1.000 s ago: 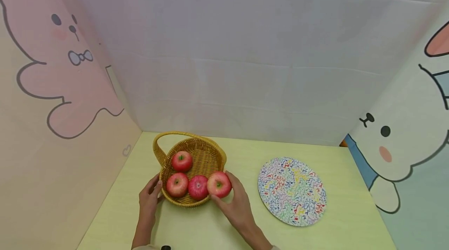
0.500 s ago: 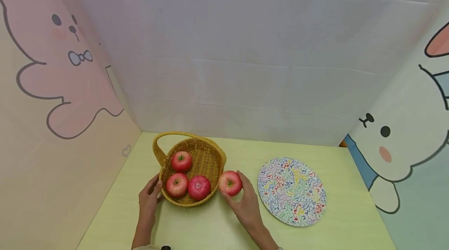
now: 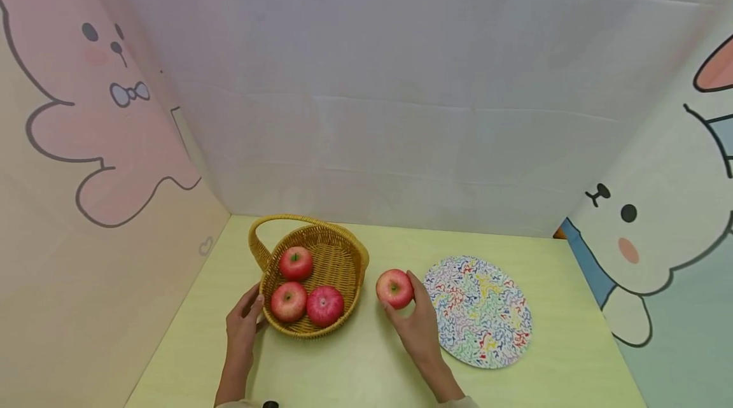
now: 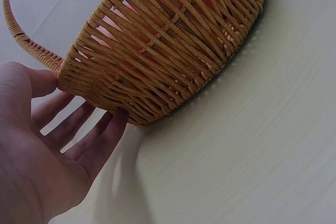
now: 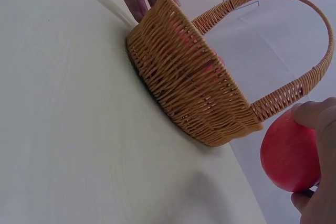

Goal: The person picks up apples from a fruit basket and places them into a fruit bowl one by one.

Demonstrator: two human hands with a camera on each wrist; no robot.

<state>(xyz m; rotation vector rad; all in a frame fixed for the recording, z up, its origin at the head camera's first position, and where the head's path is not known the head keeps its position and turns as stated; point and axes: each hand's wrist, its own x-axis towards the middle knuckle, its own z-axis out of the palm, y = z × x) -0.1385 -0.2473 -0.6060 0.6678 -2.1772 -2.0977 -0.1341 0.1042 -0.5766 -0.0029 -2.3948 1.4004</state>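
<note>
In the head view my right hand (image 3: 416, 326) grips a red apple (image 3: 394, 288) between thumb and fingers, above the table between the basket and the plate. The right wrist view shows this apple (image 5: 290, 152) raised off the table. My left hand (image 3: 243, 322) holds the near left side of a wicker basket (image 3: 309, 333). In the left wrist view the thumb of that left hand (image 4: 44, 145) lies at the rim and its fingertips touch the woven wall. Three apples lie in the basket: one red apple (image 3: 296, 263) behind, another apple (image 3: 289, 302) and a darker apple (image 3: 325, 306) in front.
A round plate or mat (image 3: 478, 316) with multicoloured squiggles lies at the right of the pale table (image 3: 332, 376). The basket's arched handle (image 3: 260, 230) rises at its far left. Cloth walls with cartoon animals (image 3: 647, 249) enclose the table's back and sides.
My right hand has carried the apple rightward from over the basket's right edge, now well apart from it. The darker apple shifted slightly at first. My left hand stays in place on the basket.
</note>
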